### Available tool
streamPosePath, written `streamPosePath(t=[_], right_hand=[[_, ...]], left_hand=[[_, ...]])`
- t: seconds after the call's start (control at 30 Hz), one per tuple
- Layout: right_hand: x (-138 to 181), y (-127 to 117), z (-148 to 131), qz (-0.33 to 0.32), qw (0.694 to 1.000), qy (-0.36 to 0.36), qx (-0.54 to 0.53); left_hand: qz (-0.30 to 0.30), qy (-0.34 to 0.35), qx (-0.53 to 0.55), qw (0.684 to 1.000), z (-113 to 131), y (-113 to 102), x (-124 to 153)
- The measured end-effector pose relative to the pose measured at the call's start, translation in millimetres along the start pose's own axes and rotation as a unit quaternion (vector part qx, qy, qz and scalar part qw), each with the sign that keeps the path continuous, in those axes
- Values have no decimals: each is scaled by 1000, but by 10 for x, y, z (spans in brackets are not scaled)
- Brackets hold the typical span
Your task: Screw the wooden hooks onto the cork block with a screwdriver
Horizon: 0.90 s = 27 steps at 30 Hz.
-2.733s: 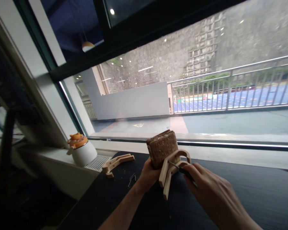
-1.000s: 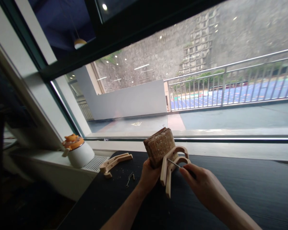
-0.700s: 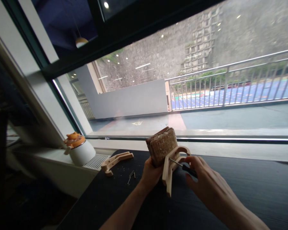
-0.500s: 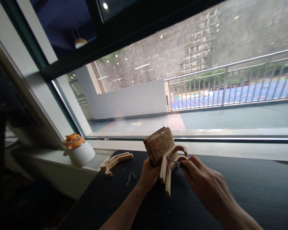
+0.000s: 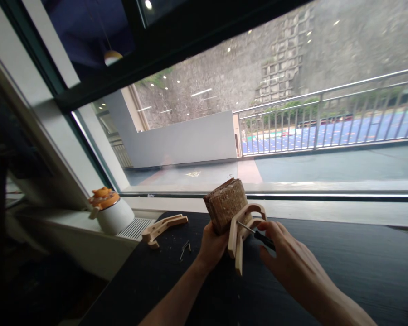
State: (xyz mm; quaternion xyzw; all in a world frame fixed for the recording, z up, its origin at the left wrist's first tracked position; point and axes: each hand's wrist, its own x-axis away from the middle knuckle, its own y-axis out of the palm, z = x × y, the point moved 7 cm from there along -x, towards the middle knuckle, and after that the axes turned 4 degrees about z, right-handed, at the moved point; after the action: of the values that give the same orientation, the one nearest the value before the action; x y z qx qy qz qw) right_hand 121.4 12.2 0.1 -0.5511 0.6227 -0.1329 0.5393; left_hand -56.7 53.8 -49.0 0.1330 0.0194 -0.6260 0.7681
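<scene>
Close in: right hand [image 5: 287, 260] curled shut around a small screwdriver with a black handle and thin metal shaft [image 5: 255, 232], fingertips pinching the handle, thumb below it. The screwdriver's long axis runs from those fingers up and to the left. Its tip meets the pale curved wooden frame [image 5: 242, 235] just beyond the fingertips. Whether the tip sits in a screw head: too small to tell.

Left hand [image 5: 213, 244] across from the right, closed on the lower part of a brown woven block of rough fibre [image 5: 225, 206], gripping it from beneath. The block stands tilted above the left fingers; the wooden frame lies against its right face, between the two hands. The left hand is nearer the woven block, the right hand nearer the frame's arched end.

Hidden: the left fingers behind the block and the join of frame to block. The frame shows two arches, one close behind the other; how they connect is unclear.

Further left of the left hand, apart, lying on the black table [image 5: 343, 271]: thin metal bits [image 5: 185, 248], then a second pale wooden piece [image 5: 163, 225]. Beyond that, on the sill, a white pot with an orange lid [image 5: 111, 213]. Pale crumbs are scattered nearby.
</scene>
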Motion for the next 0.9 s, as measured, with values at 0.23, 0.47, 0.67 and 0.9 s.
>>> streamPosePath(t=[0.23, 0.47, 0.67, 0.9], right_hand=[[53, -117, -189, 118, 986, -104, 55], [-25, 1, 133, 22, 993, 80, -83], [-51, 5, 157, -2, 996, 56, -63], [2, -144, -32, 67, 996, -48, 33]], left_hand=[[-3, 6, -4, 1000, 28, 2, 3], [-21, 13, -6, 1000, 38, 40, 33], [-16, 17, -1, 1000, 30, 50, 37], [-7, 4, 6, 1000, 11, 24, 22]])
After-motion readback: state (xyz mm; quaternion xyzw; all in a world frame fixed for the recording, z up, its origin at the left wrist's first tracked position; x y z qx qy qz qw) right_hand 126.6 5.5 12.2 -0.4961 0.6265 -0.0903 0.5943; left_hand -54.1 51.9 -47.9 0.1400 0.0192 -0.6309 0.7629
